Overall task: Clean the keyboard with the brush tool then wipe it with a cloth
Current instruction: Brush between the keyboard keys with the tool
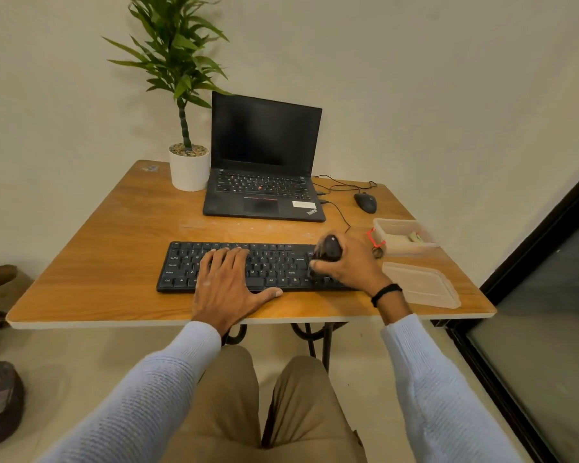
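Head view: black keyboard (248, 267) sits near-centre on wooden table (114, 235), in front of open laptop (264, 168). L hand (229, 282) lies flat on keys left of centre, fingers straight and spread, thumb at front edge; it's pressing, not gripping. R hand (348, 265) is wrapped round the dark rounded brush tool (328, 250) over the keyboard's right end, fingers curled about it.

Step in hand, my read: brushing the right-end keys. To do it well:
- use L hand as anchor so the keyboard doesn't slide
- short strokes along key rows, bristles into the gaps
- work across toward the left, lifting L hand off rows not yet done
- flick debris toward the front edge, not at the laptop

Hard to see: brush tool is blurred and its bristle end is hidden by R hand, so can't tell if it touches keys. Cloth not clearly id'd. Smth pale sits in open clear container (398, 222) right of keyboard, maybe the cloth. Lid (422, 285) lies just beside it. Red item (375, 238) at container's left side is unclear.
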